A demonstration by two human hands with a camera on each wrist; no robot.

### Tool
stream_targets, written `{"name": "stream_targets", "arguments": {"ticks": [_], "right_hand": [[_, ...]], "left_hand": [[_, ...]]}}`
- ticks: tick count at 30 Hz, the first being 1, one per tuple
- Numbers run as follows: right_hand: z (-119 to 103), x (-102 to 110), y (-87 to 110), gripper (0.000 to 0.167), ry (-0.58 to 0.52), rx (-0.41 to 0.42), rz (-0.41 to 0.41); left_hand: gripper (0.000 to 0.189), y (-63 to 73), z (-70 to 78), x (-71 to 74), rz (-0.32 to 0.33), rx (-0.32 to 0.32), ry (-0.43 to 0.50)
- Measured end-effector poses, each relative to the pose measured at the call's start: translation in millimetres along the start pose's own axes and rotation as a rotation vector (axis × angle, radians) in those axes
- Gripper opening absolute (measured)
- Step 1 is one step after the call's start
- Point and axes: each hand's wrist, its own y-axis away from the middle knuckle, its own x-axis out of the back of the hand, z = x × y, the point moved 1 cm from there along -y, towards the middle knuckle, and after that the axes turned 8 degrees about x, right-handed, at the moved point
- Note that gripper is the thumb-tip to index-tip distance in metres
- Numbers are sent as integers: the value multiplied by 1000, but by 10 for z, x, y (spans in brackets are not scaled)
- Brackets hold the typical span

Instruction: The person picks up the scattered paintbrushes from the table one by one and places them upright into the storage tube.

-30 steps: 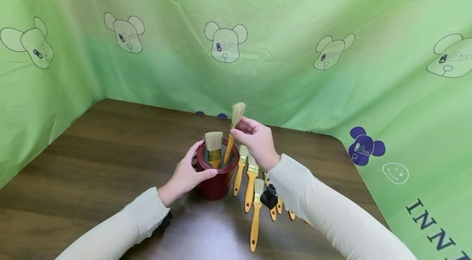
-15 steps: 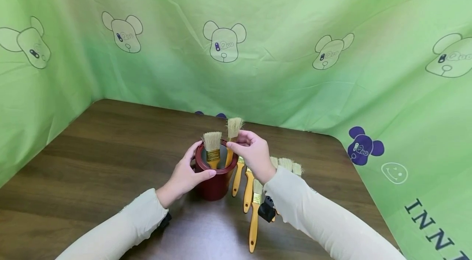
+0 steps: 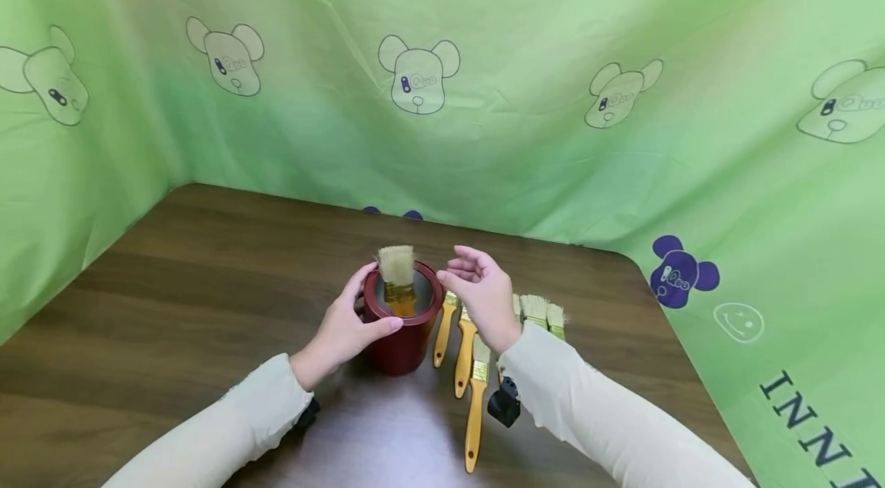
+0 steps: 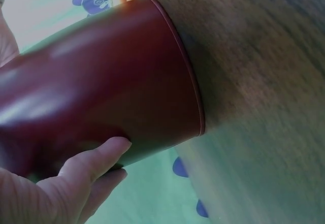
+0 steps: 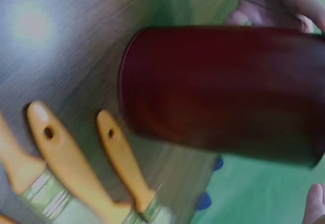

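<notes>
Green cloth backs the desk — left grip curled round the red pot, a brush bristles-up inside; right grip empty, relaxed, alongside — its careless knock could tilt the brush.

Head view from above, wrist views near canister

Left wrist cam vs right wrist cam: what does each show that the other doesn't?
Left wrist only: a purple bear face printed on the green cloth.
Right wrist only: hanging holes in the brush handles, plus metal ferrules.
Both: the red container's side, the left hand against it, wooden table, green cloth.
</notes>
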Motion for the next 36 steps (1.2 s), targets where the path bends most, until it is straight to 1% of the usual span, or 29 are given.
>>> {"name": "stream_targets", "arguments": {"ticks": [3,5,8,11,14,18,23,27,30,36], "right_hand": [[74,134,-23,43,41,-26,17],[151,285,-43,44,76,-71,13],[270,568,-53,46,128,-155,-5],[385,856,-50,49,211,-213,-29],[501,1104,-55,51,304,-242,-29],[638,1333,-35,55,428,-280,-56],[831,1497,36,58,535,-320,-81],[980,1573,118,57,591,-387,-91],[1059,1596,156,56,602,-434,-99],[1135,1623,158,59,595,-487,-108]], "left_hand": [[85,-5,3,20,7,1,-1],[86,-13,8,18,6,2,2],[87,-24,8,5,3,4,10],[87,-26,0,-3,4,2,13],[87,-27,-7,-9,1,4,20],[87,-16,-7,-14,9,12,19],[87,5,5,-4,21,18,7],[88,-5,8,0,22,15,8],[89,-7,11,6,27,18,11],[89,-15,14,13,20,17,13]]}}
